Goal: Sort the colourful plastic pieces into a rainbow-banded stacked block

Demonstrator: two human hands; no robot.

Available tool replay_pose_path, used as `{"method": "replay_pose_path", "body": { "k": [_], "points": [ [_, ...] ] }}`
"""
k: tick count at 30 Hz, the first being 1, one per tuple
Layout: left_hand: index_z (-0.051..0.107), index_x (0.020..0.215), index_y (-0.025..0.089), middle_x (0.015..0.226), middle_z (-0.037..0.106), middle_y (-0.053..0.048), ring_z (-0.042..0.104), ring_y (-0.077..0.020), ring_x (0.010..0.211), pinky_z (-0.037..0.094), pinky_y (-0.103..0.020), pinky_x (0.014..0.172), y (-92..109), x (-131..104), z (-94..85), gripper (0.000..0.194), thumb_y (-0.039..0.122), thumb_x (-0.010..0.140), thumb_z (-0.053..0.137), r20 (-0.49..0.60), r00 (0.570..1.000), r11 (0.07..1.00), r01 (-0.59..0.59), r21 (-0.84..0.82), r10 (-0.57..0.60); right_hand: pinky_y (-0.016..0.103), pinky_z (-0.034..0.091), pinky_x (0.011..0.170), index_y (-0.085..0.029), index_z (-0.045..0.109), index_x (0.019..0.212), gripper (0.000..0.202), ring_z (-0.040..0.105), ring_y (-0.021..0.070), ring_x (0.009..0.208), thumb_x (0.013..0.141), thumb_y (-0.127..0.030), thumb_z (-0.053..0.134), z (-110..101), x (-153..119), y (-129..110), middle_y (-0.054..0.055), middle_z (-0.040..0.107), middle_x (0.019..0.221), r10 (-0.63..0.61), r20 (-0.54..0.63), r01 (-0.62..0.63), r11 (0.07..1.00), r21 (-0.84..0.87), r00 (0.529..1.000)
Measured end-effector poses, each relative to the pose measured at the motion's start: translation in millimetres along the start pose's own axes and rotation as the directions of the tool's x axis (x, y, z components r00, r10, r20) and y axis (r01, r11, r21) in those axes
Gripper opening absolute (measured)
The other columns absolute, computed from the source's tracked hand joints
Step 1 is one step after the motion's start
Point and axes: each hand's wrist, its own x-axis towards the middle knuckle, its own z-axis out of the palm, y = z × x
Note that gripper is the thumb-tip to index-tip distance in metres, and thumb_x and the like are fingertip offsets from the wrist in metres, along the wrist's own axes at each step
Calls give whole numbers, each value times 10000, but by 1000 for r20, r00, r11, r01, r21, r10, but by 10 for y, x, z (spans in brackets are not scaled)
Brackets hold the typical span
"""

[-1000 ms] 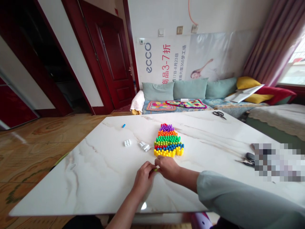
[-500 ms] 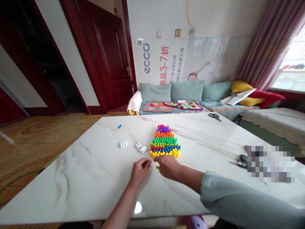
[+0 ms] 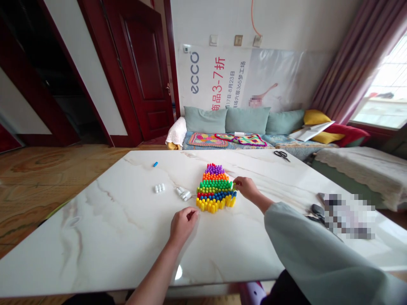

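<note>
the right hand (image 3: 245,187) pinches a lime peg (image 3: 234,186) at the side of the formed coloured rows (image 3: 214,184); the left hand (image 3: 182,225) curls loosely, contents unclear. beyond it, white pieces (image 3: 159,188) lie outside the rows.

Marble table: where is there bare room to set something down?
Bare: the table's left part, left of the white pieces; the near middle, between the left hand and right sleeve. Crowded: the coloured bead block, with the right hand at its edge, and the right side, by the near scissors.
</note>
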Motion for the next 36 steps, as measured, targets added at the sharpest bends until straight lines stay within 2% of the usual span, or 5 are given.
{"method": "replay_pose_path", "body": {
  "k": [15, 21, 28, 33, 36],
  "points": [
    [697, 850, 208, 807, 725, -25, 647, -160, 715, 441, -246, 669, 21, -4, 3, 163, 289, 842, 556, -8, 1000, 996, -8, 94, 8, 209, 401, 643, -167, 724, 787, 271, 631, 149, 728, 863, -252, 478, 12, -70, -128, 48, 704, 741, 18, 13, -17, 998, -56, 1000],
    [709, 832, 199, 801, 726, -29, 641, -154, 701, 436, -238, 661, 25, -8, 5, 150, 264, 825, 573, -30, 999, 999, -11, 49, 13, 239, 424, 678, -175, 668, 1030, 301, 634, 164, 834, 913, -306, 424, -31, -167, -242, 89, 669, 1056, -15, -168, 14, 1000, -8, 986],
    [698, 869, 187, 834, 715, -26, 648, -147, 736, 484, -231, 687, 6, -20, 26, 157, 207, 838, 545, -118, 991, 995, -70, -65, 62, 249, 438, 660, -202, 658, 950, 255, 608, 149, 731, 941, -306, 426, 80, -578, -819, 60, 667, 906, -611, -15, 603, 777, 182, 792],
    [635, 1090, 192, 1160, 624, -98, 582, -215, 1088, 464, -344, 940, -97, 163, -141, 316, 118, 807, 517, -371, 916, 988, -124, 96, 151, 241, 414, 626, -190, 655, 947, 250, 595, 136, 705, 953, -282, 423, 97, -810, -1003, 62, 660, 891, -716, 102, 688, 694, 212, 690],
    [475, 1347, 217, 1448, 391, -146, 336, -317, 1354, 294, -484, 1098, -209, 454, -363, 567, 248, 798, 610, -492, 866, 937, 95, 336, 88, 241, 416, 636, -186, 657, 932, 267, 594, 137, 717, 961, -280, 409, 78, -800, -980, 64, 657, 881, -702, 93, 672, 706, 225, 706]
  ]
}}
